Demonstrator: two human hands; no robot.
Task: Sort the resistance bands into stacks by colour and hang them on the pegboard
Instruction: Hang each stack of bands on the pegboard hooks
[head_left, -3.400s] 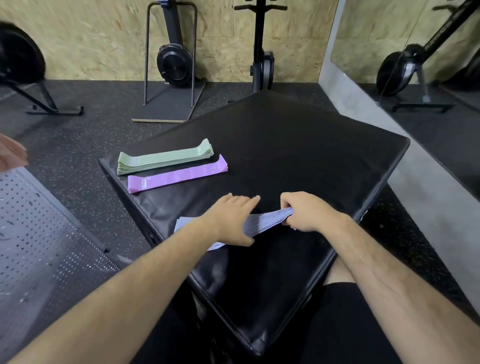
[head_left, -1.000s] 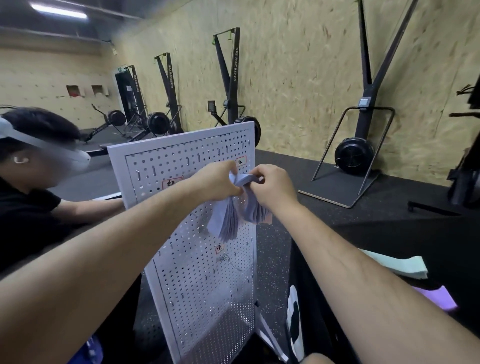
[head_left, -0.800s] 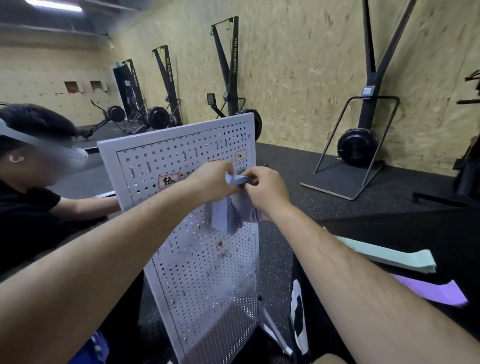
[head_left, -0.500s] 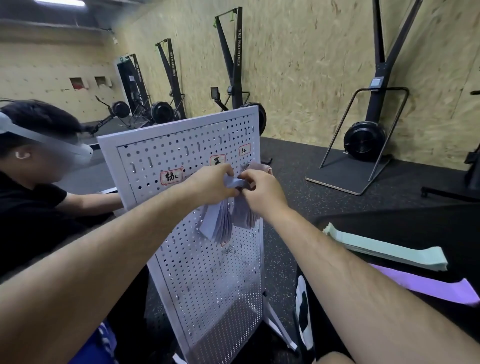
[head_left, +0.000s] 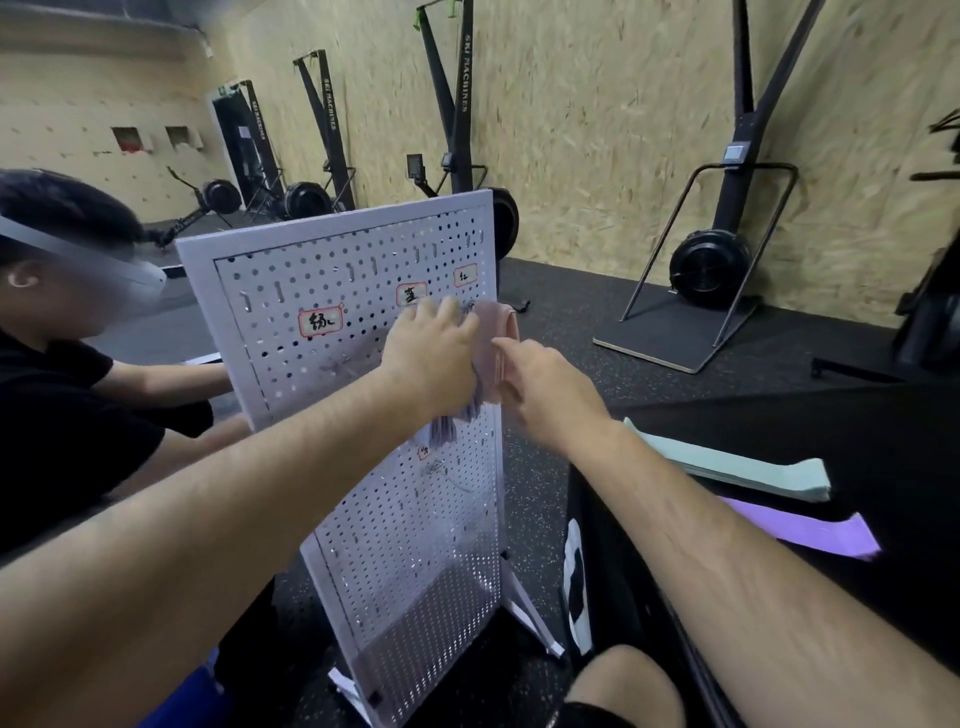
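So nearest the camera, at about 6 o'clock, a bare knee (head_left: 623, 680) pokes in, right against the side of a black padded box (head_left: 857, 431) that fills the 3 to 4 o'clock area. On top of it lies a purple band (head_left: 815, 535), and just past that a green stack (head_left: 743, 464), the two side by side and not touching. Both forearms reach up toward the middle. The right hand (head_left: 540, 389) sits just right of centre with its index finger poking out toward some pink bands (head_left: 496, 332); the other fingers are tucked out of sight, so there's no telling if it's pinching anything. The left hand (head_left: 431, 358) is just beside it at about 11 o'clock, back to the camera, fingers together and stretched toward the board. The ends of the grey-blue bands (head_left: 447, 428) dangle out from under it, but whether it's actually gripping them is hidden. Both bunches hang against the upper right part of the white pegboard (head_left: 291, 270), which stands upright on the floor with handwritten labels, one (head_left: 320, 323) over at its left. Another person (head_left: 62, 405) in a black top is at 9 o'clock, behind the board. Farther back, from 12 to 2 o'clock, ski machines (head_left: 709, 267) line the chipboard wall.
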